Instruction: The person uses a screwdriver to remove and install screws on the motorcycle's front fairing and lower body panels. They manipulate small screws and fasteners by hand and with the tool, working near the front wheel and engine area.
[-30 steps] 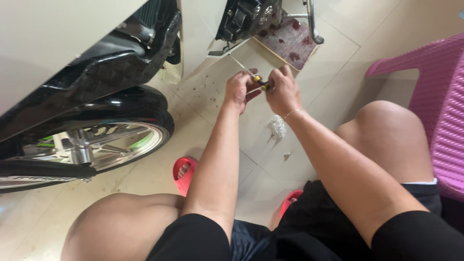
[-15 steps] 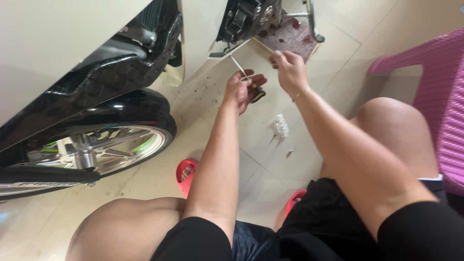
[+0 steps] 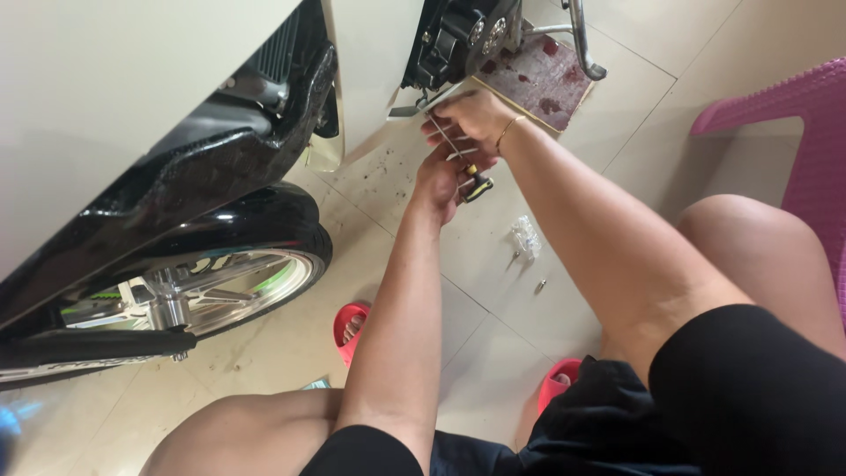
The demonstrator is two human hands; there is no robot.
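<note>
- A scooter (image 3: 176,115) fills the left half of the view: smooth cream body panels above, glossy black plastic fairing below, and a black tyre around a polished silver alloy front wheel (image 3: 203,291).
- A pink plastic chair (image 3: 811,132) with a woven-look surface stands at the right edge, beside the person's right knee.
- The floor (image 3: 493,353) is pale glazed tile with thin dark grout lines, speckled with dark spots near the scooter.
- A flat piece of cardboard (image 3: 538,84), stained dark red, lies on the floor under the black engine block (image 3: 458,40).
- The left hand (image 3: 441,181) has its grip wrapped shut around the black-and-yellow handle of a screwdriver (image 3: 463,163); the thin metal shaft slants up out of the fist toward the engine's underside.
- The right hand (image 3: 471,115), with a thin gold bracelet on the wrist, sits just above the left; its fingers are pinched closed on the upper end of the shaft, right at the engine's lower edge.
- Two red slippers (image 3: 351,328) show on the person's feet.
- A small crumpled clear plastic bag (image 3: 526,236) lies on the tile near the right forearm.
- A tiny metal screw (image 3: 541,286) rests just below the bag.
</note>
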